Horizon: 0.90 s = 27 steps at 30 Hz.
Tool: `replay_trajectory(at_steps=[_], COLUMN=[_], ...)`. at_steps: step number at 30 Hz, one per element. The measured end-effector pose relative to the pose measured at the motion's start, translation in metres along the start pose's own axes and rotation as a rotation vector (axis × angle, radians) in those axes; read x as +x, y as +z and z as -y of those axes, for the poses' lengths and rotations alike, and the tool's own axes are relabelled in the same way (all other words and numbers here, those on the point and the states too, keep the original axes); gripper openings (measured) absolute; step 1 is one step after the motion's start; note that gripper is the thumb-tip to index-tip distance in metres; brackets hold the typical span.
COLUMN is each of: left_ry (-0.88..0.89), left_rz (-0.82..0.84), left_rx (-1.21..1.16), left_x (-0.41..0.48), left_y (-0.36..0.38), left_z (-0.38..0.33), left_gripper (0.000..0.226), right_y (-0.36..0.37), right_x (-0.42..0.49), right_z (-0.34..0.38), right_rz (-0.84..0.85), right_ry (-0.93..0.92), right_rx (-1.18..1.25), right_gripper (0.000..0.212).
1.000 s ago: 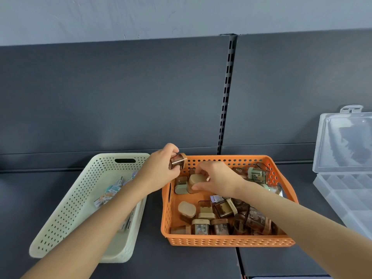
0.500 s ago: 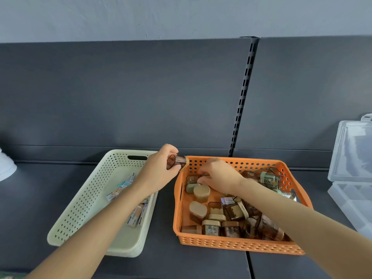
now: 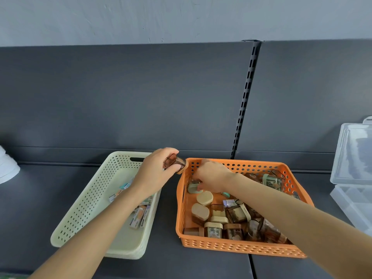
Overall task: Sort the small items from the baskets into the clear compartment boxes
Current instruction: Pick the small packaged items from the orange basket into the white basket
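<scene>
Far left, a white object sits at the edge of the dark shelf, out of play. Next comes the cream basket, with a few flat packets lying loose along its right side. Above its right rim the left hand is closed round a small brown box, pinched between thumb and fingertips, up in the air over the gap between the two baskets. That is the first worry: the grip looks light and the box looks smooth, so a slackened thumb could send it down between the baskets or in among the packets, where it does not belong. Moving right, the orange basket is crowded with little boxes and beige lids, and the right hand is down in its far left corner, fingers curled over a green case. Whether they have actually closed on it I cannot tell, as the hand hides the contact. Trouble there: the case lies close against the basket wall, so fingers may scrape it along instead of lifting it, or knock a neighbour. Far right, the clear compartment box waits with its lid raised, well apart from both hands. With each hand loaded, the long carry across the crowded basket is where a drop is likeliest, and a piece could land in the wrong compartment.
</scene>
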<state>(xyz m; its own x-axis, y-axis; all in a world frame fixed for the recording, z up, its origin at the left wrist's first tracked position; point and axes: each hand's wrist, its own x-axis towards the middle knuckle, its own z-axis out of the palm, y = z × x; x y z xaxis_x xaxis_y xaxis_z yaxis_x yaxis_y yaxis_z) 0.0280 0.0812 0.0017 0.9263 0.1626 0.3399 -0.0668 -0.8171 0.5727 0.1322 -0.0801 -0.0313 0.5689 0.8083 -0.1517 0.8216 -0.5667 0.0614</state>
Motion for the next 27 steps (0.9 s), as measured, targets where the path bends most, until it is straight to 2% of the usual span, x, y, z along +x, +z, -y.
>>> replay_trajectory(at_steps=[5, 12, 16, 18, 22, 27], left_ry=[-0.021, 0.003, -0.004, 0.004, 0.063, 0.124], left_rz=[0.001, 0.042, 0.040, 0.039, 0.072, 0.105], left_rx=[-0.023, -0.063, -0.068, -0.076, -0.064, 0.009], left_x=[-0.001, -0.002, -0.003, -0.004, -0.004, -0.001], left_y=[0.000, 0.004, 0.006, 0.007, 0.011, 0.019], left_z=[0.000, -0.006, -0.007, -0.007, -0.006, -0.012], left_gripper=[0.041, 0.034, 0.034, 0.041, 0.050, 0.037], right_y=[0.001, 0.000, 0.002, 0.004, 0.002, -0.010], right_x=[-0.003, -0.002, -0.001, -0.002, -0.012, -0.036], right_z=[-0.009, -0.010, -0.006, -0.008, -0.023, -0.037], right_rz=[-0.037, -0.064, -0.190, -0.262, -0.388, -0.385], right_ry=[0.041, 0.078, 0.176, 0.235, 0.274, 0.237], right_rx=[0.182, 0.212, 0.109, 0.142, 0.373, 0.460], right_gripper=[0.025, 0.027, 0.012, 0.005, 0.022, 0.026])
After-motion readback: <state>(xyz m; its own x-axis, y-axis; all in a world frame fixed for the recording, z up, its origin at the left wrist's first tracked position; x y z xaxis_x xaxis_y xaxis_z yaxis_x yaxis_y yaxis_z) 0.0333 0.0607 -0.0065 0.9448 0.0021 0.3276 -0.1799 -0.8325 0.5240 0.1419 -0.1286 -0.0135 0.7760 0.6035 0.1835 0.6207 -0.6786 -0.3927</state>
